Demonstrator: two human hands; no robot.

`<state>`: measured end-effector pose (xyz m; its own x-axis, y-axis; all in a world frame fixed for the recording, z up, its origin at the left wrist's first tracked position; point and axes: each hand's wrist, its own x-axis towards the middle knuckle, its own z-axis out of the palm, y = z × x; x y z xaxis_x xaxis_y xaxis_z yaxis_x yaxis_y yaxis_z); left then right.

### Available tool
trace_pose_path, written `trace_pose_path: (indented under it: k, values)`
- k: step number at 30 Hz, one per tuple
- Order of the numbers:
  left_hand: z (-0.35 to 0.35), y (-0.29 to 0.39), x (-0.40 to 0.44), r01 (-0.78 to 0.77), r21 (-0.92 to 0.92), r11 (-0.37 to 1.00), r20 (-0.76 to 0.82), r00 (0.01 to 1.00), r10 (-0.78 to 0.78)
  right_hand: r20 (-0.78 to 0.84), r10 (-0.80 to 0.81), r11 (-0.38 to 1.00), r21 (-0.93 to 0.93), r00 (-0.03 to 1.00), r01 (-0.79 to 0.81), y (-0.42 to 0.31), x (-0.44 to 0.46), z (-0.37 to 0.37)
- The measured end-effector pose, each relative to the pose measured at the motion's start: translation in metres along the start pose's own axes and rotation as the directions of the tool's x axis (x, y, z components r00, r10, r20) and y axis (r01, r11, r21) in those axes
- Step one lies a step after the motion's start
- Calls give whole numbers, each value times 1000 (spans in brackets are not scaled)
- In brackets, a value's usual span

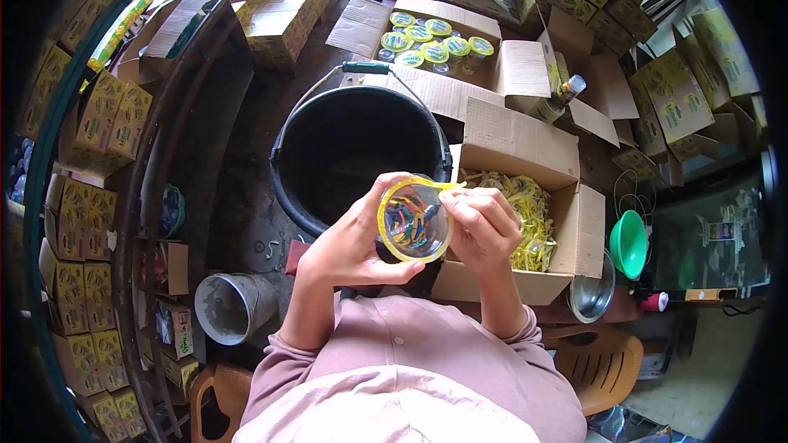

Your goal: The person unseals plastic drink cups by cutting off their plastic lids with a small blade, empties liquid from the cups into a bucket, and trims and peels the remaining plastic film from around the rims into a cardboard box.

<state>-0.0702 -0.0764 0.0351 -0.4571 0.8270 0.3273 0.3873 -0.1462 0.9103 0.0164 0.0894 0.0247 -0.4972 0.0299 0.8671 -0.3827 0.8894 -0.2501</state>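
Note:
My left hand (349, 234) is wrapped around a clear plastic cup (438, 230) with a yellow rim, its mouth tilted up towards me. Several colourful thin strands, which look like rubber bands, show inside or through the cup. At the cup's upper right edge, the closed fingers of my right hand (486, 226) pinch a thin yellow strip (443, 185) along the rim. Right of and partly behind that hand, a cardboard box (525, 141) holds a heap of yellow strips (538, 221). Behind the cup stands a black bucket (297, 212) with a green-gripped handle.
Lidded cups (433, 52) fill part of an open carton (484, 26) ahead. A grey bucket (235, 309) stands left, and a green bowl (628, 244) right. Yellow printed cartons (287, 12) are stacked around. A chair (595, 365) is at my right side.

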Motion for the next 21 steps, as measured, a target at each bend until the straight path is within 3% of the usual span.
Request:
trace_pose_path:
  k: [9, 11, 13, 15, 21]
  values:
    - [2, -2, 2, -35, -104, 994, -33, 999, 32, -55, 222, 967, 143, 974, -212, -6, -1, 1]
    - [2, 1, 5, -38, -43, 998, -49, 998, 36, -34, 358, 912, 226, 933, -342, -9, -2, 1]
    - [9, -10, 5, -63, -128, 990, -118, 992, 48, -18, 453, 851, 307, 891, -426, -12, -2, 1]
    - [13, -15, 9, -117, -229, 966, -167, 983, 79, -13, 511, 795, 388, 860, -467, -14, -2, 1]
    - [15, -20, 8, -134, -258, 957, -219, 973, 77, -79, 509, 805, 397, 857, -441, -22, -1, 0]
